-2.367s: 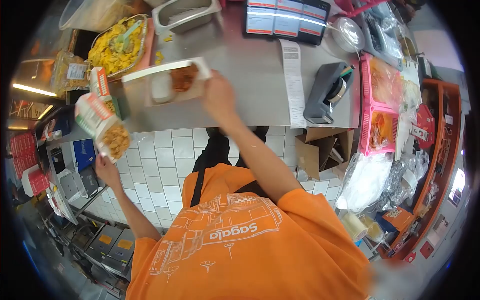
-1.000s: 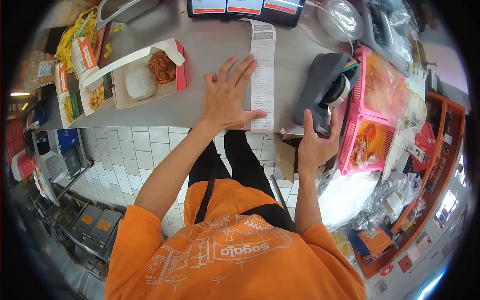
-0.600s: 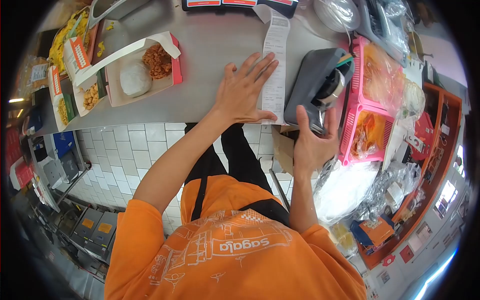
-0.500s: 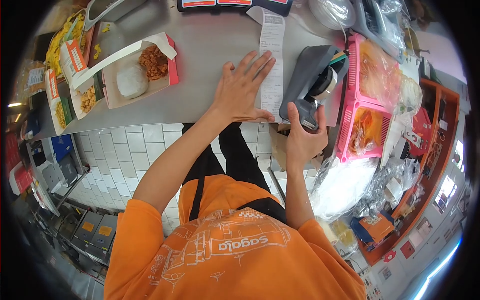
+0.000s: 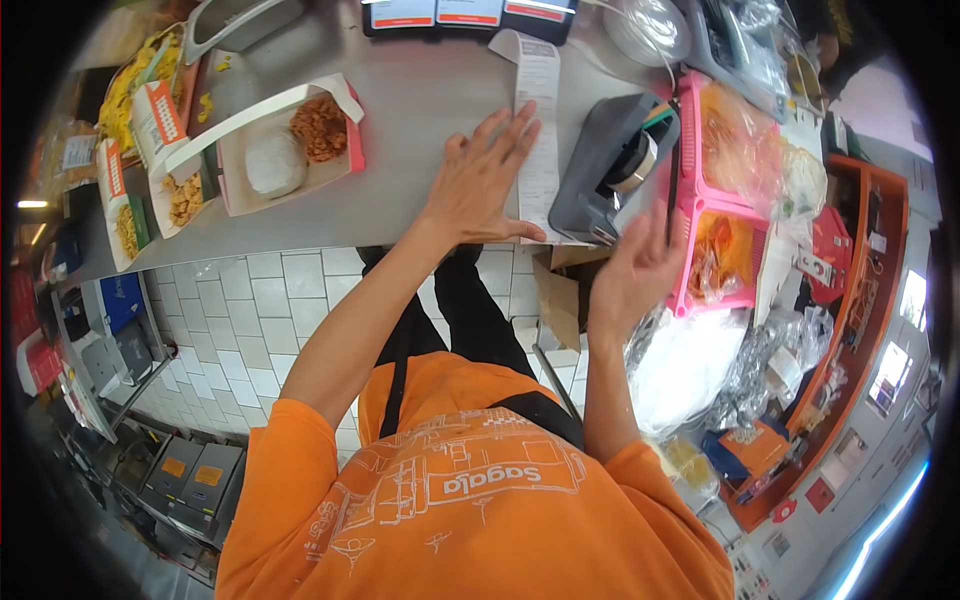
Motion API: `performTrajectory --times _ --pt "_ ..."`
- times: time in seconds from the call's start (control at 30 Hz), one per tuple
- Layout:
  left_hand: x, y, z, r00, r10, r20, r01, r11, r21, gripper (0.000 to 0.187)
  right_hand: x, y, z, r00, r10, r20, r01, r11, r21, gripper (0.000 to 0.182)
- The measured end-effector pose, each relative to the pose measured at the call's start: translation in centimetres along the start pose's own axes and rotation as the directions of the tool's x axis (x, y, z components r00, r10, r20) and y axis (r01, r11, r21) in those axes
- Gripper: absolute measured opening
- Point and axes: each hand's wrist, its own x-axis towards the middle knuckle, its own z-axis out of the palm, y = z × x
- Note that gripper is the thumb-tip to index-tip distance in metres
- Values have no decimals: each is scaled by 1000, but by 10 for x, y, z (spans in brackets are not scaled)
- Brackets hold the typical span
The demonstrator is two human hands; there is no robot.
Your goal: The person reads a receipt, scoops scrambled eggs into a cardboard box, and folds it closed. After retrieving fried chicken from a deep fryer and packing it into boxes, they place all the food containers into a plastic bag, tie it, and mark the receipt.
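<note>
My left hand (image 5: 482, 185) lies with fingers spread on the steel counter (image 5: 410, 110). Its fingertips and thumb rest on the long printed receipt (image 5: 539, 120). To the right of the receipt stands a grey tape dispenser (image 5: 600, 165) with a roll of tape (image 5: 634, 165) in it. My right hand (image 5: 635, 270) is at the dispenser's near right corner, its fingers smeared by motion. A thin dark stick-like thing (image 5: 672, 170) rises from beside those fingers, and I cannot tell whether they hold it.
Left on the counter, an open food box (image 5: 240, 185) holds a wrapped white ball (image 5: 275, 163) and fried chicken (image 5: 318, 128). Smaller snack boxes (image 5: 183, 200) stand beside it. A metal pan (image 5: 235, 25) is behind. Pink baskets (image 5: 690, 150) with bagged contents line the right side.
My right hand has left the tape dispenser's near end and moved right, toward the pink baskets. The dispenser sits at a slightly different angle. My left hand stays spread on the receipt.
</note>
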Motion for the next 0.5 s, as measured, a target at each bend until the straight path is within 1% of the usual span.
performTrajectory --times 0.03,0.07,0.1,0.13,0.17,0.2,0.23,0.27,0.3,0.33,0.37,0.4,0.43,0.47,0.5 --pt "-5 1 -8 997 14 -76 -21 996 -92 100 -1 -1 -2 998 -60 -9 61 997 37 54" --pt "-17 2 -19 986 -22 -165 8 996 -87 86 -5 -3 2 962 -245 -120 249 968 16 30" --pt "-36 -1 -32 967 -52 -250 32 996 -84 72 -14 -1 -3 964 -239 -114 244 969 28 30" --pt "-61 -12 -39 889 -95 -448 98 995 -18 50 -26 3 -12 967 -235 101 234 972 14 30" --pt "-84 -25 -53 773 -185 -607 213 977 -26 39 -33 6 -16 927 -219 303 231 973 -5 31" --pt "-105 -43 -66 515 -412 -752 343 903 -260 42 -38 4 -8 863 -143 485 206 976 -77 33" --pt "-120 -65 -93 323 -471 -821 624 758 -190 50 -47 -1 9 766 -47 641 190 969 -155 35" --pt "-138 -105 -113 290 -448 -846 723 681 -113 62 -52 -4 39 706 -17 708 156 979 -131 41" --pt "-134 -131 -127 307 -458 -834 632 754 -181 59 -56 0 70 706 -118 698 149 989 16 50" --pt "-125 -151 -138 318 -462 -828 527 812 -251 56 -55 -3 105 706 -206 677 189 977 100 58" --pt "-126 -167 -146 316 -459 -831 522 815 -251 56 -61 -4 144 756 -232 612 220 971 97 58" --pt "-126 -181 -155 359 -707 -609 582 680 -446 48 -65 -6 176 797 -262 544 252 963 96 59" --pt "-126 -186 -160 374 -873 -315 654 488 -577 41 -67 -5 195 797 -267 542 253 962 102 59" --pt "-125 -180 -158 379 -869 -317 655 494 -572 41 -71 -2 210 777 -240 583 238 968 82 56" --pt "-121 -168 -153 460 -802 -380 606 597 -525 37 -71 0 218 755 -216 619 227 972 63 53"
